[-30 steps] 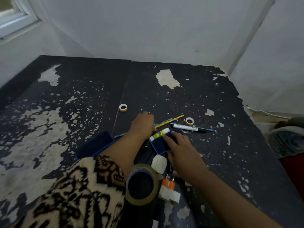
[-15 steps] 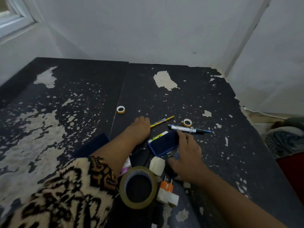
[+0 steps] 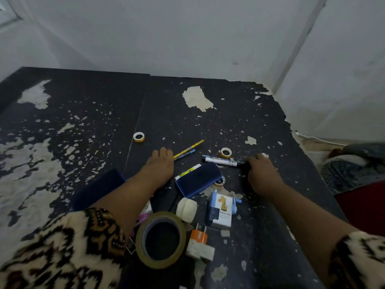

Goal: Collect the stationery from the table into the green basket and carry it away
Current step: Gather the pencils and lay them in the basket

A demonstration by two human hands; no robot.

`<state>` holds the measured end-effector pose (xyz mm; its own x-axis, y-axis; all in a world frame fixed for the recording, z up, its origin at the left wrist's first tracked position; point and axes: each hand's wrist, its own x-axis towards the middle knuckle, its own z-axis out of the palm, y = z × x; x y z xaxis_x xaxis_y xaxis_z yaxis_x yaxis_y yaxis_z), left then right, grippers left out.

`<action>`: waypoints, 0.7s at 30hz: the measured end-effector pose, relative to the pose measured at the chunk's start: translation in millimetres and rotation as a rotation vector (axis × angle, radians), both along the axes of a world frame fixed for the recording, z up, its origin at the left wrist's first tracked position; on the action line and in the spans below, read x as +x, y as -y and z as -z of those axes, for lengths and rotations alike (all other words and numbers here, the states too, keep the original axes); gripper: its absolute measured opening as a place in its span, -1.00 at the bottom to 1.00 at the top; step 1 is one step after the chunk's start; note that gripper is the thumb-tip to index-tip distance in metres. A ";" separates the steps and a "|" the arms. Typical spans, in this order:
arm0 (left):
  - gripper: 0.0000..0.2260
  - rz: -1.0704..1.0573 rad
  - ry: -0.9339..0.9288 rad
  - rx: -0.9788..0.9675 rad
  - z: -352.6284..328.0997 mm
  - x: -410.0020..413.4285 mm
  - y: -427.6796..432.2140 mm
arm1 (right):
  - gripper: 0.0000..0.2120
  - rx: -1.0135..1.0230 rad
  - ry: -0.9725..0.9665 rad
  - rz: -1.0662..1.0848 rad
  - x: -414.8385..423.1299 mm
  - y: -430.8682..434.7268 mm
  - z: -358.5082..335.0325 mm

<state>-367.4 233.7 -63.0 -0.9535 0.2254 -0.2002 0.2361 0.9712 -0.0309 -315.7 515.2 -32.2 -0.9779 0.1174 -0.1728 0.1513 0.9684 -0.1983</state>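
- Marker (image 3: pixel 220 161): flat on table (image 3: pixel 208 122), long axis left-right, dark end to the right, under the right hand's fingers.
- Pencils (image 3: pixel 188 150): two, side by side, slanting from near-left to far-right; near ends touching left hand.
- Small tape rings, three counted: left ring (image 3: pixel 138 136) well apart; right ring (image 3: pixel 226 152) just behind marker; near ring (image 3: pixel 219 181) partly hidden by eraser (image 3: pixel 198 179).
- Tape roll (image 3: pixel 160 239): one (large, nearest the camera).
- Right hand (image 3: pixel 262 176): knuckles up, fingers curled round marker's right end.
- Left hand (image 3: pixel 160 165): palm down, fingers bent; grip on pencils cannot be told.
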 end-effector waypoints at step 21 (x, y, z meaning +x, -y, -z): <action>-0.64 0.157 -0.097 0.332 -51.1 12.8 8.8 | -0.90 -0.284 0.052 0.082 63.0 -11.2 -11.5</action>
